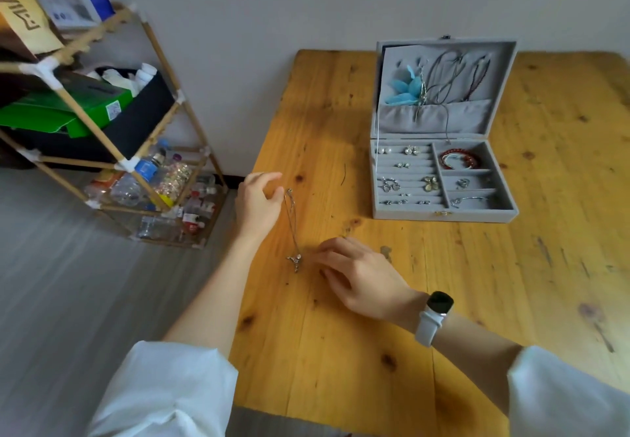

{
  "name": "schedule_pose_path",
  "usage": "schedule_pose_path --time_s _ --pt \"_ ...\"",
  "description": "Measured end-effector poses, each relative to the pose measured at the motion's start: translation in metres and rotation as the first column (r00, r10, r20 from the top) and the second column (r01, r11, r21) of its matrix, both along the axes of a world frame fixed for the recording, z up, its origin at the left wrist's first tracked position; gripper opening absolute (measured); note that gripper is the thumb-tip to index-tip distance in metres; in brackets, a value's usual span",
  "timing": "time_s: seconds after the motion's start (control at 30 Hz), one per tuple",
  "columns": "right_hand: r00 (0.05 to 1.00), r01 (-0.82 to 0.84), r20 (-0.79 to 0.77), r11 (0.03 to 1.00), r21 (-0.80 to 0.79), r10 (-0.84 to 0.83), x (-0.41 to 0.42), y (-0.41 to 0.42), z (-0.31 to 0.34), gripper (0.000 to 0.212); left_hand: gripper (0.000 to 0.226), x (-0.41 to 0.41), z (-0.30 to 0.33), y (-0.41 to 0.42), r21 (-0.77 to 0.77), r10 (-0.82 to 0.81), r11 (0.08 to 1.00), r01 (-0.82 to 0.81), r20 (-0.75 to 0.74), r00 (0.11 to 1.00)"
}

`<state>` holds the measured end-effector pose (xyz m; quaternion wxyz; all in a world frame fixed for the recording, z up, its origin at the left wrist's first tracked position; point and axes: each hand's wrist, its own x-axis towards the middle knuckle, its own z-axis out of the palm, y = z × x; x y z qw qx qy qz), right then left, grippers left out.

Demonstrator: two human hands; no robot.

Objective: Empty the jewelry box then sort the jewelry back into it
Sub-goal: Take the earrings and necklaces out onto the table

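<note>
We judged the emptying barely begun: the grey velvet-lined jewelry box [443, 180] stood open at the far right of the pine bench [341, 351], its ring rolls holding earrings, a red bead bracelet [458, 159] and cords in the lid. Only one fine silver necklace [292, 228] was out, well left of the box. Our left hand [257, 203] pinched its clasp end, the thin chain hanging to a small pendant. Our right hand [358, 276] lay beside the pendant; whether its grip held anything we could not tell.
</note>
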<state>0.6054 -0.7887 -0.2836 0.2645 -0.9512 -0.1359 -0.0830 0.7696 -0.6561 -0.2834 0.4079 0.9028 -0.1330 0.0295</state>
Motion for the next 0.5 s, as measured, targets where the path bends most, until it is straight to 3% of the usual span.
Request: schedule_pose_path --time_s 0.17,0.5 --pt "0.985 0.164 0.037 0.983 0.085 -0.167 0.017 -0.041 0.022 0.031 0.024 -0.015 0.016 -0.020 -0.015 0.059 0.998 -0.059 0.047 0.997" --pt "0.859 0.495 0.084 0.862 0.109 -0.504 0.081 -0.160 0.075 0.028 0.038 -0.004 0.073 -0.127 0.000 -0.185 0.982 0.191 0.239 0.953"
